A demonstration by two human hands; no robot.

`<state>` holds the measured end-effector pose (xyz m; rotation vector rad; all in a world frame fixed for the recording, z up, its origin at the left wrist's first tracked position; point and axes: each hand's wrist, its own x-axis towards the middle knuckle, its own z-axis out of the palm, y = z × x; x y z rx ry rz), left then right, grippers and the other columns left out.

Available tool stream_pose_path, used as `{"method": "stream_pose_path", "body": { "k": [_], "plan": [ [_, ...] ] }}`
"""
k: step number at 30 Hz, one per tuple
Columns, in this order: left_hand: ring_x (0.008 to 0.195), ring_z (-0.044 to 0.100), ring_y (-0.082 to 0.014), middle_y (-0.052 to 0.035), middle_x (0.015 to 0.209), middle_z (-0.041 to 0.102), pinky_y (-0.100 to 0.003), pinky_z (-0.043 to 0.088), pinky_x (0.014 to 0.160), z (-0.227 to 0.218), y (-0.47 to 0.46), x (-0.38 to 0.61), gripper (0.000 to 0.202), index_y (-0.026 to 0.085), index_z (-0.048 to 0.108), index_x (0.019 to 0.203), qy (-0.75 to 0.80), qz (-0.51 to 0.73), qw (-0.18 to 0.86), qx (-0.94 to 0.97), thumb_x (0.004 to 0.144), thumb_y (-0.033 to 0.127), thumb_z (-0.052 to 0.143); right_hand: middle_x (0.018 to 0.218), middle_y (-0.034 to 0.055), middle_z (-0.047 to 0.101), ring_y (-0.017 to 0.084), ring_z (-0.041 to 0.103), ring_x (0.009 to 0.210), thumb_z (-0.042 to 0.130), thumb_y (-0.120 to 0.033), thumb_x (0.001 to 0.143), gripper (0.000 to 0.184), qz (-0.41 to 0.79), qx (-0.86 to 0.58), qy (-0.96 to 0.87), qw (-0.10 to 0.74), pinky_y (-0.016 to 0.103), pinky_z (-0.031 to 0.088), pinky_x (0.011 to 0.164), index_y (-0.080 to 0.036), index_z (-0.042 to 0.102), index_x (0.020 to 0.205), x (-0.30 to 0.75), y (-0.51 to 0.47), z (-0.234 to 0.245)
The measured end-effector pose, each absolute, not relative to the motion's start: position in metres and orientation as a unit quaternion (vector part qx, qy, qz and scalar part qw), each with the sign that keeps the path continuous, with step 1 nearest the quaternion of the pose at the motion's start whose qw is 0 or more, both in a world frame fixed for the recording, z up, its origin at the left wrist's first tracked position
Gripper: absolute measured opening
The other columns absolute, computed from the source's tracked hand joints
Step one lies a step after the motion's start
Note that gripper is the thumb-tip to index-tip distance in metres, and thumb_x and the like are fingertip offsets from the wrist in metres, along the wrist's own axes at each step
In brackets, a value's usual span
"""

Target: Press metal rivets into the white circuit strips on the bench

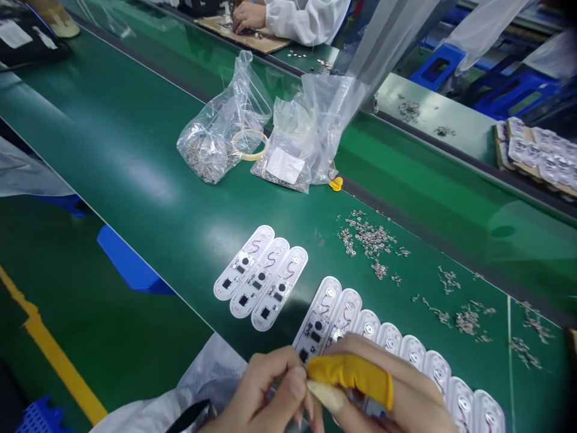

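My left hand (265,394) and my right hand (401,391) meet at the bottom of the head view, fingertips pinched together. Whatever lies between them is hidden or too small to make out. A yellow finger cot (351,374) covers one finger of my right hand, and its thumb wears a pale one. Under and behind the hands runs a row of white oblong casings (330,293) with circuit boards and thin wires, partly covered by my right hand. Farther left lie three similar casings (262,278), side by side.
Small metal parts (372,237) are scattered in heaps on the green table (148,204). Behind them stand two clear plastic bags (207,153) of parts, beside a roll of tape (250,145). Across the belt, a co-worker's hand (249,17) rests over a board.
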<state>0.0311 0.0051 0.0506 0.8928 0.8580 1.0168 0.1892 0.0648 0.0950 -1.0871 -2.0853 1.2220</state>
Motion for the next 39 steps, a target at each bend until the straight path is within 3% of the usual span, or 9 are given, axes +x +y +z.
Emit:
{"method": "stream_pose_path", "body": {
  "k": [2,5,8,21,28,39],
  "plan": [
    [0.078,0.062,-0.0125,-0.0007,0.079,0.066,-0.023,0.049,0.071,0.047,0.008,0.015,0.035,0.019,0.058,0.080,0.474,0.458,0.521,0.543,0.099,0.040,0.037,0.067,0.0004,0.060,0.011,0.055,0.053,0.054,-0.018,0.087,0.012,0.386,-0.401,-0.794,0.247,0.021,0.045,0.045,-0.020,0.063,0.080,0.177,0.085,0.085],
    [0.109,0.057,-0.0180,-0.0003,0.108,0.069,-0.033,0.041,0.098,0.036,0.013,-0.005,0.019,0.019,0.064,0.101,0.523,0.395,0.207,0.726,0.097,0.020,0.044,0.064,0.0004,0.060,0.012,0.052,0.051,0.053,-0.018,0.086,0.015,0.286,-0.438,-0.823,0.222,0.023,0.041,0.043,-0.018,0.064,0.076,0.161,0.113,0.064],
    [0.119,0.052,-0.0195,0.0006,0.118,0.066,-0.037,0.028,0.109,0.024,0.017,-0.018,0.025,0.017,0.063,0.111,0.515,0.314,0.075,0.794,0.096,0.012,0.044,0.063,0.0005,0.060,0.013,0.051,0.051,0.050,-0.015,0.083,0.016,0.251,-0.444,-0.840,0.186,0.023,0.040,0.044,-0.017,0.064,0.075,0.153,0.126,0.051],
    [0.124,0.045,-0.0191,0.0022,0.124,0.062,-0.037,0.019,0.114,0.010,0.016,-0.021,0.033,0.016,0.063,0.115,0.509,0.314,0.104,0.795,0.095,0.007,0.038,0.066,0.0026,0.059,0.016,0.055,0.055,0.047,-0.010,0.082,0.019,0.134,-0.418,-0.893,0.103,0.024,0.036,0.043,-0.018,0.055,0.067,0.149,0.122,0.058],
    [0.126,0.044,-0.0182,0.0033,0.127,0.060,-0.038,0.017,0.115,0.007,0.013,-0.017,0.035,0.018,0.061,0.118,0.522,0.306,0.117,0.788,0.095,0.008,0.037,0.053,0.0006,0.050,0.013,0.045,0.042,0.047,0.000,0.067,0.026,0.044,-0.404,-0.911,0.076,0.024,0.025,0.037,-0.019,0.045,0.050,0.143,0.123,0.065],
    [0.127,0.042,-0.0185,0.0019,0.126,0.061,-0.038,0.016,0.115,0.007,0.014,-0.020,0.037,0.016,0.061,0.118,0.510,0.307,0.112,0.795,0.092,0.005,0.037,0.050,-0.0009,0.046,0.010,0.036,0.041,0.058,0.000,0.059,0.027,-0.006,-0.384,-0.922,0.050,0.024,0.022,0.039,-0.020,0.044,0.049,0.130,0.122,0.071]
  ]
}}
